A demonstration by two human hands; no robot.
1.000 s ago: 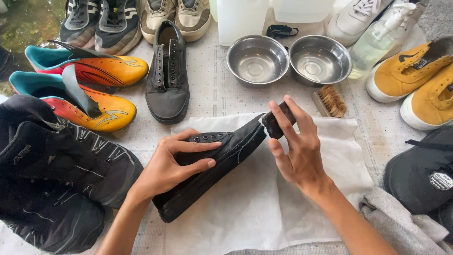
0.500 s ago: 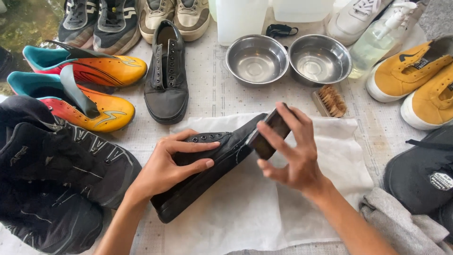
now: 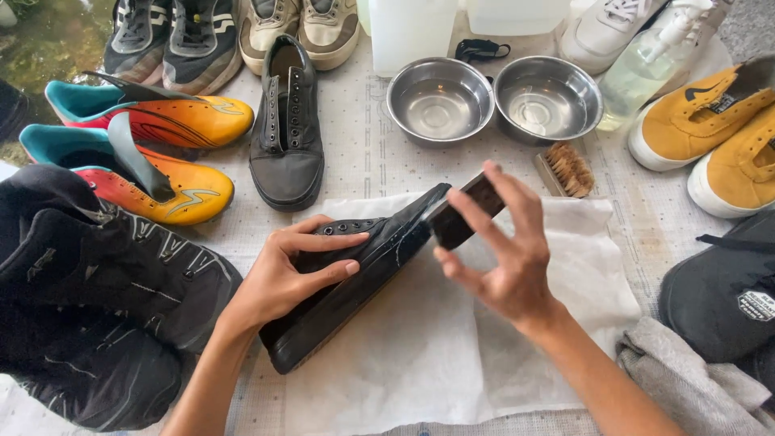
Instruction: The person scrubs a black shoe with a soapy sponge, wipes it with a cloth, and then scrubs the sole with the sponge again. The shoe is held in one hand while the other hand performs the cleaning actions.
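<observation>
The left hand [image 3: 295,270] presses down flat on the black lace-less canvas sneaker [image 3: 355,278], fingers spread over the eyelet row, pinning it on its side on the white cloth [image 3: 452,355] in the middle of the counter [image 3: 363,161]. The right hand [image 3: 504,258] is clamped around a small dark rectangular brush block [image 3: 464,214], held right at the sneaker's toe end; whether the block touches the toe, I cannot tell. The upper looks dark and damp with a pale streak near the middle, so by my reading the cleaning is well in hand at the toe, with the sole edge and heel end left to go.

Around it: two steel bowls [image 3: 492,101] beyond the cloth, a wooden bristle brush [image 3: 565,169] just beside them, a clear spray bottle [image 3: 646,64], a matching black sneaker [image 3: 286,137] standing upright, orange-and-teal football boots [image 3: 153,153] on the left, yellow sneakers [image 3: 718,137] on the right. Nothing crowds the cloth itself; the grey rag [image 3: 686,379] lies off its right corner.
</observation>
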